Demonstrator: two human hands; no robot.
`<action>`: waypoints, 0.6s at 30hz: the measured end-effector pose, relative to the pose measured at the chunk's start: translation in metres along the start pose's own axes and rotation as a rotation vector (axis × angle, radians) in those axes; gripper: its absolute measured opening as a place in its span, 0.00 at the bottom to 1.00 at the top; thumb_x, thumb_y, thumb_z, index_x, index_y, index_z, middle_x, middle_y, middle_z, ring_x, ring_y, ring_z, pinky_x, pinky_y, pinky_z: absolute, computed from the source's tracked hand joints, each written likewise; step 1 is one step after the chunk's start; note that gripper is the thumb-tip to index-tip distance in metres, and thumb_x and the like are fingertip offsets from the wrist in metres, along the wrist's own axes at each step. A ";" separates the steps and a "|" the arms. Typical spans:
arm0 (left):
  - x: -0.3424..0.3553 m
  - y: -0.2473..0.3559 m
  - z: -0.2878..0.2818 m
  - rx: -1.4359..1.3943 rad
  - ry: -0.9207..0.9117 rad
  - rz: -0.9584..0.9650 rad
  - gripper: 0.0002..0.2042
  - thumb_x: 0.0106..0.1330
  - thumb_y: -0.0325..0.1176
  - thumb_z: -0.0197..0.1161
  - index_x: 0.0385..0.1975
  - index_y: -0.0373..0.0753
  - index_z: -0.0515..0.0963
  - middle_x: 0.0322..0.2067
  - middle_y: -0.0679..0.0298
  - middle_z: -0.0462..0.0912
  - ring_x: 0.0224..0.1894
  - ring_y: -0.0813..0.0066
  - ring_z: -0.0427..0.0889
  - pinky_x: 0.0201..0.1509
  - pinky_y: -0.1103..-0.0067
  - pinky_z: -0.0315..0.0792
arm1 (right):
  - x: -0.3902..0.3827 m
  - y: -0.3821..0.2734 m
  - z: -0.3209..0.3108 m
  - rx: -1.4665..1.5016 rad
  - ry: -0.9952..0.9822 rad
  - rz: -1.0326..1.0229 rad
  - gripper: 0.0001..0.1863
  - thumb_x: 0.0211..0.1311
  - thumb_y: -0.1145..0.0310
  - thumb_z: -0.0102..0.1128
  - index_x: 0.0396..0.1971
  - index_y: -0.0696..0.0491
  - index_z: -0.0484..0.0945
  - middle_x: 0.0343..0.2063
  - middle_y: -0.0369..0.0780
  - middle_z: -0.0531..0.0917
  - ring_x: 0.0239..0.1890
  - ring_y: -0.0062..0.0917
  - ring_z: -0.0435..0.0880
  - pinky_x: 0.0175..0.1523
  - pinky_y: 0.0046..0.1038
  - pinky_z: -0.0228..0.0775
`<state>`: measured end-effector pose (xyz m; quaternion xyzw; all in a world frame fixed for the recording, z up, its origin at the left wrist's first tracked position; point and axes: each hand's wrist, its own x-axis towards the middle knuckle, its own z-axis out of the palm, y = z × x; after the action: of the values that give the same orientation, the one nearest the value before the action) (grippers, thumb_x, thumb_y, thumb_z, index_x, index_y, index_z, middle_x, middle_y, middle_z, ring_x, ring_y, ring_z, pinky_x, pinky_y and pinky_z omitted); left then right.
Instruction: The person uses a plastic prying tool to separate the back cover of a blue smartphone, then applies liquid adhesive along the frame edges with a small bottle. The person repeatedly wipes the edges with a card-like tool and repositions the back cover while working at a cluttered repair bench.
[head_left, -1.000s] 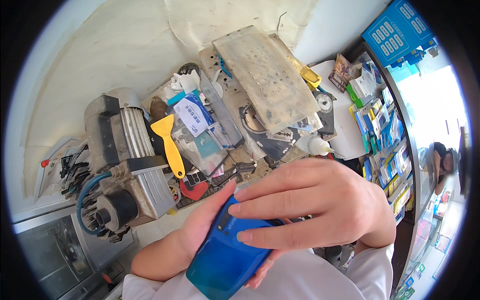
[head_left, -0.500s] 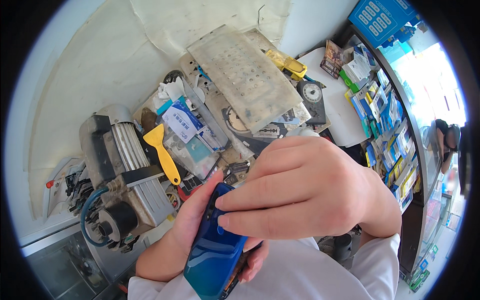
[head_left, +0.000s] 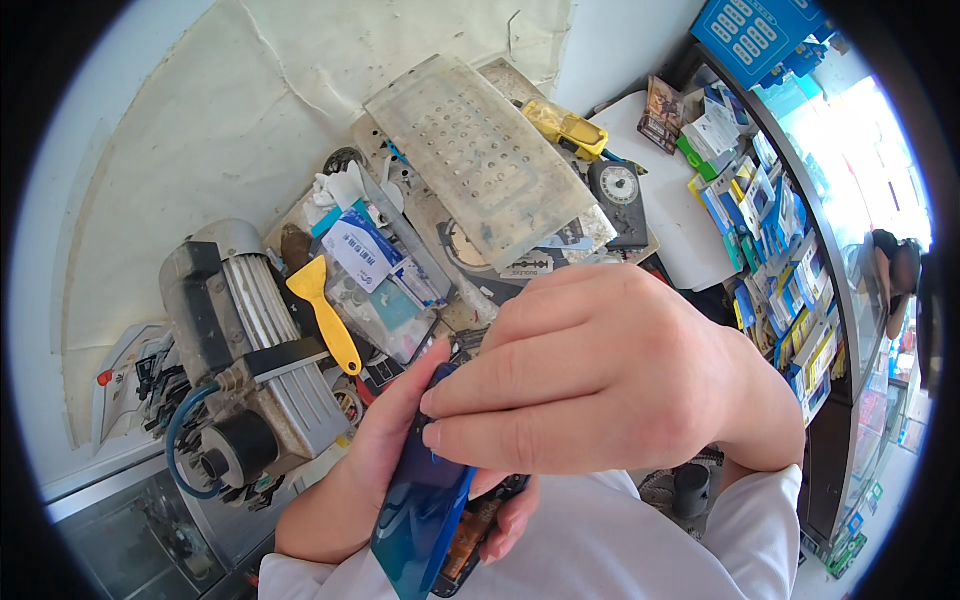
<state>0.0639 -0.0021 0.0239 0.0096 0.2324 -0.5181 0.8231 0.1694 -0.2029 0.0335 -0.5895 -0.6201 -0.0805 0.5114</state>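
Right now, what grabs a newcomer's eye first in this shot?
Front and centre, the right hand presses its fingertips on a glossy blue phone back cover, which the left hand cradles from below; the cover stands edge-on, lifted off the phone body. At left on the cluttered bench sits a grey motor pump with a yellow plastic scraper beside it. Behind, a grimy perforated clear tray leans over the pile.

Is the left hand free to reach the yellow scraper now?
Probably not. The left hand cradles the blue phone from below while the right hand presses on it. The yellow scraper lies uncovered nearby, so the phone must go down first.
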 end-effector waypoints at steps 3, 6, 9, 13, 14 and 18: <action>-0.001 0.000 0.000 0.006 -0.001 0.012 0.45 0.70 0.77 0.35 0.24 0.31 0.71 0.31 0.35 0.79 0.33 0.41 0.82 0.37 0.58 0.78 | 0.001 0.000 -0.001 0.018 -0.023 0.005 0.14 0.54 0.70 0.75 0.39 0.61 0.86 0.37 0.43 0.87 0.27 0.30 0.84 0.29 0.27 0.74; 0.000 -0.001 -0.001 0.011 -0.014 0.031 0.44 0.70 0.76 0.34 0.25 0.31 0.71 0.30 0.35 0.79 0.33 0.40 0.82 0.36 0.58 0.77 | 0.002 0.000 -0.001 0.032 -0.032 -0.002 0.14 0.53 0.70 0.75 0.38 0.61 0.86 0.36 0.44 0.87 0.27 0.31 0.83 0.29 0.28 0.75; 0.002 -0.002 -0.004 0.046 -0.007 0.030 0.44 0.70 0.76 0.34 0.25 0.31 0.72 0.30 0.35 0.79 0.32 0.40 0.82 0.35 0.58 0.77 | 0.003 -0.001 -0.001 0.038 -0.036 0.001 0.14 0.53 0.70 0.75 0.38 0.61 0.86 0.36 0.44 0.87 0.27 0.32 0.83 0.29 0.28 0.75; 0.002 -0.002 -0.004 0.074 -0.008 0.031 0.45 0.70 0.76 0.34 0.27 0.31 0.73 0.30 0.35 0.79 0.32 0.39 0.82 0.35 0.57 0.77 | 0.003 -0.003 0.001 0.039 -0.028 0.013 0.14 0.53 0.71 0.74 0.37 0.61 0.85 0.35 0.44 0.86 0.27 0.32 0.83 0.29 0.28 0.75; 0.002 -0.002 -0.004 0.082 0.002 0.031 0.45 0.70 0.77 0.34 0.27 0.31 0.73 0.30 0.35 0.79 0.32 0.39 0.82 0.35 0.57 0.77 | 0.003 -0.003 0.001 0.042 -0.025 0.015 0.13 0.53 0.71 0.74 0.37 0.61 0.85 0.35 0.44 0.86 0.27 0.32 0.83 0.29 0.28 0.75; 0.002 -0.003 0.000 0.116 0.030 0.036 0.45 0.70 0.77 0.33 0.28 0.31 0.73 0.30 0.35 0.79 0.32 0.40 0.82 0.35 0.58 0.77 | 0.002 -0.004 0.002 0.050 -0.024 0.027 0.13 0.51 0.71 0.74 0.36 0.61 0.85 0.35 0.44 0.86 0.27 0.32 0.83 0.29 0.28 0.75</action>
<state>0.0620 -0.0049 0.0234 0.0690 0.2141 -0.5158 0.8267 0.1655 -0.2012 0.0359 -0.5856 -0.6201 -0.0511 0.5196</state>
